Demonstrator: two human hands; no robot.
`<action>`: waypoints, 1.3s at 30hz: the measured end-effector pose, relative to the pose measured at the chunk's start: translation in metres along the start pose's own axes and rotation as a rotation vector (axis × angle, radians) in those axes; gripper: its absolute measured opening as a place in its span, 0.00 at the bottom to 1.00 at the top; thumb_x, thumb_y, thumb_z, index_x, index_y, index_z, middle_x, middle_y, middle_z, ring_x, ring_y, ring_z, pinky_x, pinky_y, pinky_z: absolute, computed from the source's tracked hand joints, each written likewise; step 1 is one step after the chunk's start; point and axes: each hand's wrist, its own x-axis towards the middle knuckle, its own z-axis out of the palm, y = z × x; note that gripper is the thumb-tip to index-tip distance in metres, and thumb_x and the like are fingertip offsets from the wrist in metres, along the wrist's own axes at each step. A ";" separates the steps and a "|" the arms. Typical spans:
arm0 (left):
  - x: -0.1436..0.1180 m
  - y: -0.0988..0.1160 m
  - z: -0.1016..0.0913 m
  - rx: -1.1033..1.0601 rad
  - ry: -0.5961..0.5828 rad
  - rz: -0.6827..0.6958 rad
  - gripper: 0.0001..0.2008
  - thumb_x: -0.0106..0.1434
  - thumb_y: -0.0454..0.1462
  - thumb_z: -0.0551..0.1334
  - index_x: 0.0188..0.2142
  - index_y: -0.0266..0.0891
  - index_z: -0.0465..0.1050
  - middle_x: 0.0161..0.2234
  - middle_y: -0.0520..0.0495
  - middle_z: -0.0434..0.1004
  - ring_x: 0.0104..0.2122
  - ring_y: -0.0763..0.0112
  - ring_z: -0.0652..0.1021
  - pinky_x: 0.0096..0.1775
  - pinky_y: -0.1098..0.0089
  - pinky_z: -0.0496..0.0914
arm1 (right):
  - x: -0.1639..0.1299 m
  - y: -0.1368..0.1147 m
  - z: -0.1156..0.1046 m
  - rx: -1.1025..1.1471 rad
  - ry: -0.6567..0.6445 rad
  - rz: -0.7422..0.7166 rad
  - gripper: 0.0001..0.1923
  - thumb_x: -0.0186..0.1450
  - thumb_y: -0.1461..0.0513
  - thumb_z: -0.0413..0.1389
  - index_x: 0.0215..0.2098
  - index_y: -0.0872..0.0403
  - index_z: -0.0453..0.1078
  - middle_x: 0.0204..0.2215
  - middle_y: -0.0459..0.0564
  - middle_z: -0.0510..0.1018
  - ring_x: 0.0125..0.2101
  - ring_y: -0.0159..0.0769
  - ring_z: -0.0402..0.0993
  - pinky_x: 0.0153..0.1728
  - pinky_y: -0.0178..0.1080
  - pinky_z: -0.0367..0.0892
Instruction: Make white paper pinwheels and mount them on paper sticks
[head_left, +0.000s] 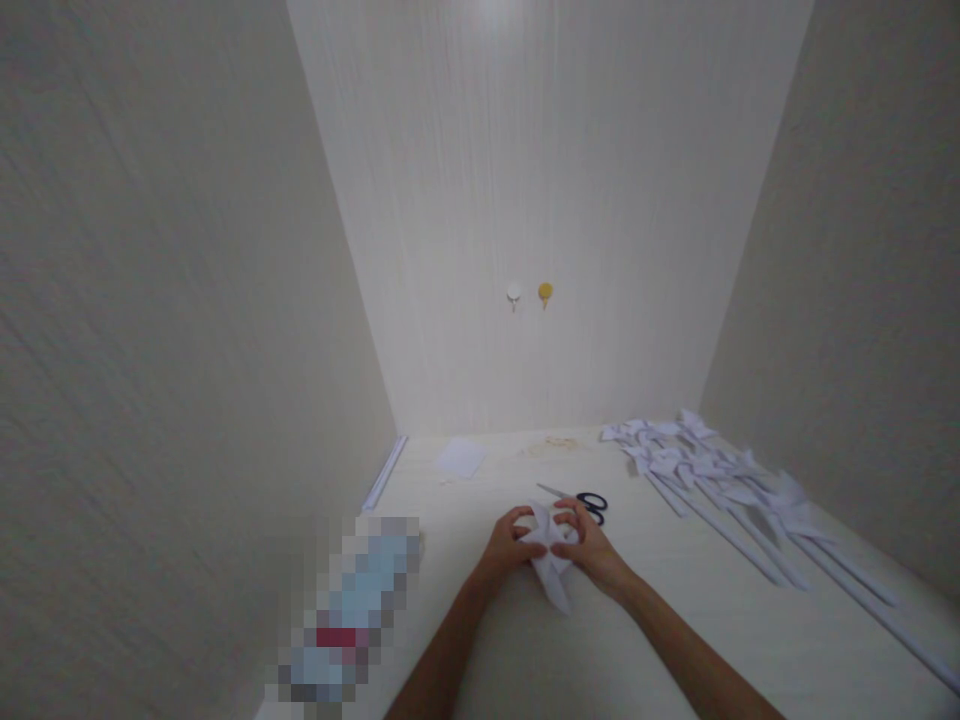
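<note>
A white paper pinwheel (551,565) is held between both hands, low in the middle of the head view. My left hand (512,540) grips its left side, fingers curled behind and thumb pressed near the centre. On the other side my right hand (586,540) pinches the paper, its thumb close to the left one. The pinwheel's folded blades stick out above and below the hands. Just beyond my right hand lies a pair of scissors (592,502) with black handles, blades pointing left. What the fingertips do behind the paper is hidden.
Several finished paper pinwheels (675,465) on rolled paper sticks (757,550) lie along the right. A paper sheet (461,458) and thin tan strands (561,442) are at the back. Paper sticks (386,472) rest by the left wall; a pixelated item (360,605) lies nearer.
</note>
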 end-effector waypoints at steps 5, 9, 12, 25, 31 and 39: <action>0.000 -0.001 -0.001 -0.005 0.007 0.000 0.31 0.33 0.31 0.67 0.41 0.34 0.63 0.19 0.52 0.71 0.18 0.72 0.71 0.21 0.75 0.63 | 0.001 0.003 -0.001 0.023 -0.004 -0.010 0.29 0.38 0.66 0.60 0.37 0.49 0.55 0.27 0.40 0.66 0.20 0.27 0.65 0.19 0.31 0.60; -0.001 0.000 0.000 0.005 0.015 0.009 0.31 0.33 0.31 0.67 0.41 0.34 0.63 0.19 0.53 0.71 0.18 0.73 0.70 0.20 0.75 0.62 | 0.000 0.000 -0.002 0.033 -0.037 0.010 0.29 0.39 0.67 0.60 0.37 0.49 0.54 0.28 0.40 0.65 0.21 0.27 0.65 0.20 0.31 0.60; -0.001 0.001 0.001 0.005 0.020 0.010 0.31 0.33 0.31 0.66 0.41 0.33 0.62 0.19 0.53 0.71 0.17 0.74 0.70 0.20 0.76 0.62 | -0.001 -0.001 -0.002 0.024 -0.032 0.005 0.29 0.39 0.67 0.60 0.37 0.49 0.54 0.28 0.39 0.65 0.20 0.27 0.65 0.19 0.30 0.60; 0.001 -0.003 0.000 0.006 0.011 0.004 0.30 0.33 0.31 0.66 0.40 0.35 0.62 0.18 0.55 0.70 0.18 0.74 0.70 0.21 0.75 0.62 | 0.000 -0.001 -0.003 -0.038 -0.025 0.000 0.29 0.41 0.68 0.60 0.38 0.49 0.54 0.29 0.41 0.65 0.23 0.28 0.65 0.21 0.31 0.60; 0.002 -0.003 0.000 0.003 0.014 0.010 0.30 0.32 0.31 0.66 0.40 0.34 0.63 0.17 0.55 0.69 0.17 0.75 0.69 0.21 0.76 0.60 | 0.000 0.001 -0.003 -0.018 -0.034 -0.031 0.29 0.41 0.68 0.60 0.38 0.48 0.54 0.28 0.40 0.65 0.20 0.25 0.63 0.19 0.29 0.58; 0.003 -0.005 -0.001 -0.054 0.020 0.016 0.30 0.31 0.29 0.66 0.38 0.35 0.64 0.18 0.54 0.68 0.17 0.75 0.68 0.21 0.75 0.59 | -0.002 -0.002 -0.001 0.048 -0.032 -0.059 0.26 0.44 0.65 0.61 0.39 0.49 0.56 0.29 0.41 0.67 0.24 0.27 0.66 0.23 0.31 0.61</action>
